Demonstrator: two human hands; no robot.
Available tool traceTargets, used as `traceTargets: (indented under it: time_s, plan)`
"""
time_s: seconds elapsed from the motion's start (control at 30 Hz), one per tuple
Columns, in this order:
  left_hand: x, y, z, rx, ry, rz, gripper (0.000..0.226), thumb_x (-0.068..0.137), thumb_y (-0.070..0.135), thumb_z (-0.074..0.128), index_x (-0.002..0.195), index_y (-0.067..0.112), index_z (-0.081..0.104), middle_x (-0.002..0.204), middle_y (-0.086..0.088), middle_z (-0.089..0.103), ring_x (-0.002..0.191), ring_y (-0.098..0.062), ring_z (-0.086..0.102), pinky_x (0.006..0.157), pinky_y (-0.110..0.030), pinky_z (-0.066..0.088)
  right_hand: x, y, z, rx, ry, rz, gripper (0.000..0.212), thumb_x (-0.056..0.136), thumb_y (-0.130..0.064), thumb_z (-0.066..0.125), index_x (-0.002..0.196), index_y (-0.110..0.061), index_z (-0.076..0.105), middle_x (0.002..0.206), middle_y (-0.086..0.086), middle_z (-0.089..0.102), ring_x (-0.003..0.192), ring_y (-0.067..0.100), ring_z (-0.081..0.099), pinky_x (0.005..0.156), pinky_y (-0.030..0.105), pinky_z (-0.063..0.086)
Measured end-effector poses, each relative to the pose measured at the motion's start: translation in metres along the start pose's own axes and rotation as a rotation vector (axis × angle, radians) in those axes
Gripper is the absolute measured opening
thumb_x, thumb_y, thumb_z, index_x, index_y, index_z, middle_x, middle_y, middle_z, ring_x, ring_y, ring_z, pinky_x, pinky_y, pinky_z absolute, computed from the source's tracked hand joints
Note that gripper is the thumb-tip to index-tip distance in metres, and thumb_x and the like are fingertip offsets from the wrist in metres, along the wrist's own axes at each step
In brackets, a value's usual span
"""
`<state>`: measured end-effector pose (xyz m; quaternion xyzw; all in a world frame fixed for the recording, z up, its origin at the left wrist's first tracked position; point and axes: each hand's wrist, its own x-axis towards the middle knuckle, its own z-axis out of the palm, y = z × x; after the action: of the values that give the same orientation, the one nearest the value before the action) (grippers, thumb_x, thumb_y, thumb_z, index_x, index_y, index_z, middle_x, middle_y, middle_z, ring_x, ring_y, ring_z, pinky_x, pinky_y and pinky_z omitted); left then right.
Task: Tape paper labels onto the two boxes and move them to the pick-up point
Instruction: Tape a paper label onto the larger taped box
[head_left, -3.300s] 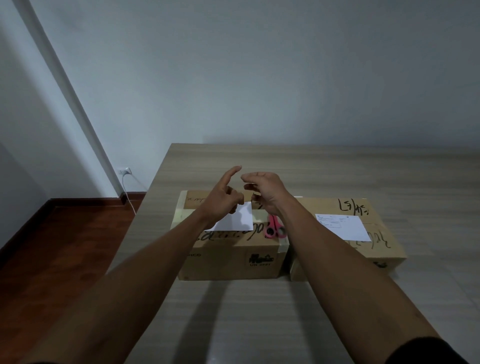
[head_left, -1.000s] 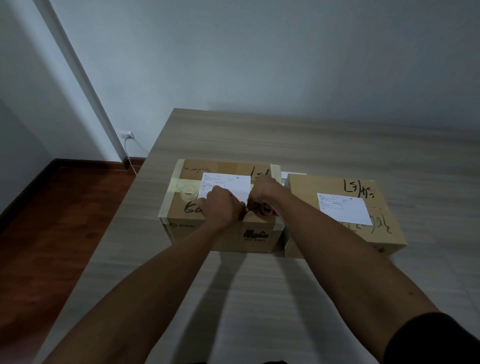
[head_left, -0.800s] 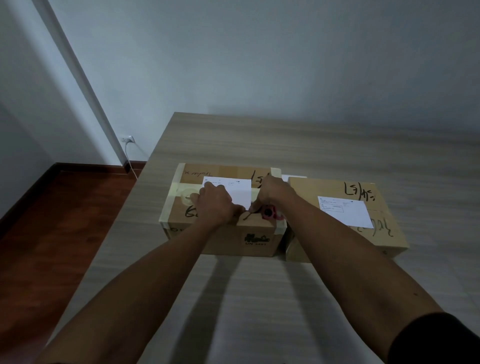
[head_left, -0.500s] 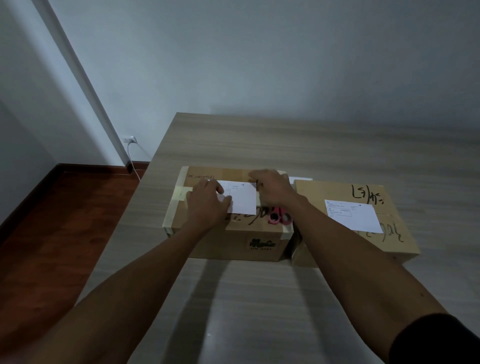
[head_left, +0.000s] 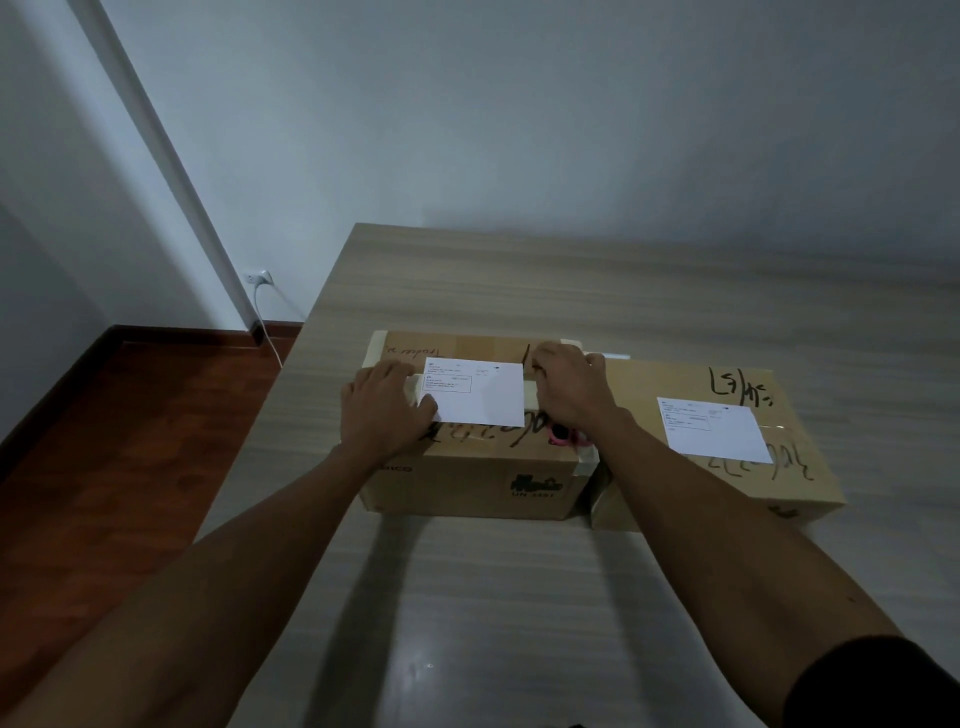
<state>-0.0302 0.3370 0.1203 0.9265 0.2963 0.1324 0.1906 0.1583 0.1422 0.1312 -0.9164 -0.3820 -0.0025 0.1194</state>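
Note:
Two cardboard boxes stand side by side on the table. On top of the left box (head_left: 467, 478) lies a white paper label (head_left: 483, 397). My left hand (head_left: 384, 410) lies flat on the box at the label's left edge, fingertips touching the paper. My right hand (head_left: 571, 389) rests palm down at the label's right edge, fingers bent, with nothing visible in it. Pink scissors (head_left: 563, 436) lie on the left box, partly hidden under my right wrist. The right box (head_left: 800, 467) carries its own white label (head_left: 714, 428).
The wooden table (head_left: 519, 597) stands against a pale wall, its left edge close to the left box. Beyond that edge is a dark red floor (head_left: 104, 441), with a wall socket and white cable (head_left: 258, 277) in the corner.
My hands came down from in front of me onto the left box, worked along the label's near edge, then slid apart to its left and right edges. The view shifted slightly.

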Motion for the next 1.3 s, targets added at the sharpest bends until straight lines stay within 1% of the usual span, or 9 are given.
traceTargets:
  time_s: [0.13,0.37,0.47,0.6,0.8,0.9,1.0,1.2,1.3]
  plan:
    - [-0.005,0.002,-0.007,0.053,-0.08,-0.017,0.061,0.084,0.044,0.065,0.139,0.02,0.057,0.141,-0.008,0.053,0.13,-0.032,0.046,0.105,-0.049,0.04,-0.016,0.005,-0.002,-0.002,0.09,0.248,0.03,0.1,-0.028,0.047,0.118,-0.009,0.06,0.123,0.014,0.052,0.109,0.035,0.055,0.091,0.046,0.045]
    - [-0.012,0.003,-0.009,-0.047,-0.055,-0.035,0.064,0.083,0.028,0.068,0.142,0.008,0.052,0.137,-0.016,0.054,0.126,-0.037,0.047,0.101,-0.048,0.044,-0.028,-0.009,-0.009,0.207,0.053,0.522,0.022,0.089,-0.015,0.063,0.072,-0.012,0.049,0.094,0.013,0.067,0.084,0.034,0.066,0.069,0.035,0.05]
    - [-0.015,0.006,-0.008,-0.128,-0.015,-0.021,0.065,0.083,0.025,0.07,0.141,0.004,0.051,0.144,-0.017,0.045,0.13,-0.039,0.044,0.104,-0.049,0.044,-0.032,-0.015,-0.011,0.326,0.09,0.601,0.022,0.084,-0.018,0.071,0.073,-0.009,0.054,0.085,0.01,0.065,0.078,0.032,0.067,0.059,0.03,0.044]
    - [-0.017,0.02,-0.004,-0.217,-0.005,0.042,0.061,0.084,0.024,0.075,0.138,0.006,0.055,0.156,-0.011,0.03,0.134,-0.032,0.045,0.101,-0.04,0.049,-0.039,-0.018,-0.016,0.444,0.158,0.638,0.02,0.082,-0.023,0.075,0.08,-0.004,0.068,0.083,0.011,0.069,0.071,0.028,0.067,0.051,0.023,0.039]
    - [-0.023,0.065,0.007,-0.296,-0.072,0.184,0.056,0.085,0.022,0.079,0.135,0.006,0.059,0.151,-0.014,0.033,0.129,-0.031,0.05,0.1,-0.038,0.049,-0.066,-0.015,-0.029,0.513,0.217,0.699,0.018,0.077,-0.026,0.072,0.076,-0.008,0.07,0.074,0.008,0.067,0.065,0.027,0.066,0.05,0.024,0.039]
    - [-0.034,0.095,0.013,-0.291,-0.094,0.252,0.057,0.086,0.024,0.078,0.137,0.008,0.059,0.143,-0.01,0.038,0.118,-0.026,0.054,0.093,-0.034,0.05,-0.089,-0.007,-0.036,0.515,0.226,0.722,0.024,0.079,-0.022,0.073,0.062,-0.012,0.059,0.062,0.005,0.06,0.06,0.026,0.062,0.048,0.024,0.037]
    - [-0.05,0.126,0.022,-0.239,-0.092,0.313,0.058,0.087,0.028,0.076,0.14,0.012,0.059,0.131,-0.007,0.046,0.11,-0.02,0.053,0.085,-0.029,0.045,-0.116,0.01,-0.042,0.495,0.219,0.737,0.021,0.08,-0.021,0.072,0.068,-0.004,0.065,0.064,0.009,0.063,0.061,0.027,0.063,0.051,0.026,0.042]
    - [-0.094,0.189,0.048,-0.174,-0.085,0.343,0.053,0.086,0.032,0.074,0.136,0.021,0.063,0.126,-0.006,0.053,0.102,-0.027,0.06,0.078,-0.04,0.055,-0.177,0.063,-0.051,0.502,0.19,0.717,0.026,0.077,-0.014,0.069,0.059,-0.009,0.05,0.054,0.003,0.047,0.051,0.021,0.048,0.047,0.024,0.029]
    - [-0.123,0.222,0.066,-0.171,-0.104,0.297,0.058,0.086,0.038,0.075,0.14,0.024,0.06,0.127,-0.004,0.049,0.1,-0.023,0.06,0.074,-0.037,0.055,-0.21,0.093,-0.05,0.498,0.159,0.718,0.018,0.078,-0.017,0.069,0.065,-0.006,0.063,0.061,0.007,0.06,0.054,0.022,0.056,0.047,0.024,0.034]
